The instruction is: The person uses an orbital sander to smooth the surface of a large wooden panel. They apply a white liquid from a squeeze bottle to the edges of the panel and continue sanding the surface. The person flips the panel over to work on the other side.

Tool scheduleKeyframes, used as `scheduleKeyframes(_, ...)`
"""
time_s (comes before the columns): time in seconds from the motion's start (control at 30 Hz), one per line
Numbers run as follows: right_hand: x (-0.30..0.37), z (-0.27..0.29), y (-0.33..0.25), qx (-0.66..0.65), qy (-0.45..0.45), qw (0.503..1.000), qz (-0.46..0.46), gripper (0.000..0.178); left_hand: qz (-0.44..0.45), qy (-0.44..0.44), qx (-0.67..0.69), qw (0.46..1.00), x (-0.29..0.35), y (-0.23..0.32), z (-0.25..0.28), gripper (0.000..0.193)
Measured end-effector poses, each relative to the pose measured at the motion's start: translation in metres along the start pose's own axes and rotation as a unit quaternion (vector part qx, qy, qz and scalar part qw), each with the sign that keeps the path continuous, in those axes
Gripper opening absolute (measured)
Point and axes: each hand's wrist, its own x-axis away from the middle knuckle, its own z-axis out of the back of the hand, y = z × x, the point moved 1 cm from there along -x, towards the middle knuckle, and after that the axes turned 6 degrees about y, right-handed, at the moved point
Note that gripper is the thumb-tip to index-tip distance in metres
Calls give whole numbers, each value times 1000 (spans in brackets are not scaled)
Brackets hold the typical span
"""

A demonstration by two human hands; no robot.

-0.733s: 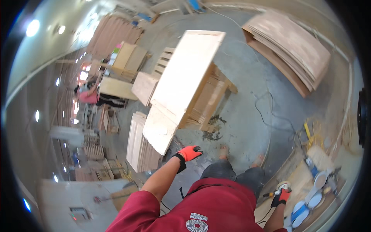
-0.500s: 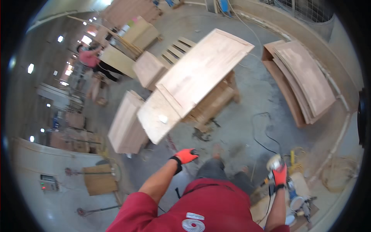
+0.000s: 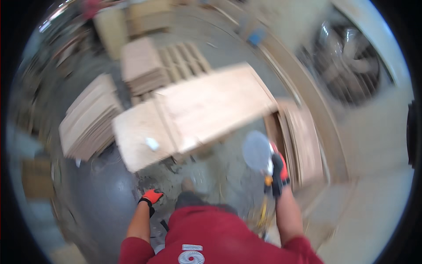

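Right hand [image 3: 278, 172] came up from low right, now gripping a round sanding disc tool [image 3: 257, 151] just right of the wooden panel [image 3: 193, 112]. Left hand [image 3: 152, 196] below panel, grip unclear.

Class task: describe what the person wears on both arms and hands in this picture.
Both arms have short dark-red sleeves; the forearms are bare. The left hand wears a glove with an orange-red back and black cuff. The right hand wears a matching black and orange-red glove. The picture is blurred.

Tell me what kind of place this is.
Most likely a woodworking shop. Large wooden panels lie flat on a support, more boards are stacked on the concrete floor, and the gloved right hand holds a disc sander. The picture is motion-blurred.
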Motion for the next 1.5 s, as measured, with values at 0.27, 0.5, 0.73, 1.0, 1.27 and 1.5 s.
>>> scheduleKeyframes(0.27,-68,-103,0,427,-116,855,271,71,4,68,103,992,-35,23,-7,82)
scheduleKeyframes(0.5,-143,-170,17,333,-197,893,229,80,-40,170,196,965,-24,88,-12,57)
scheduleKeyframes(0.73,-229,-186,-12,165,-229,955,89,77,-52,167,265,948,31,244,63,51)
scheduleKeyframes(1.0,-284,-225,-59,-68,-209,975,23,75,-219,145,391,882,23,368,108,55)
scheduleKeyframes(1.27,-298,-205,-59,19,-166,981,99,74,-157,154,356,908,34,451,133,35)
scheduleKeyframes(1.5,-292,-210,-61,222,-109,895,371,82,-247,118,630,726,11,447,114,46)
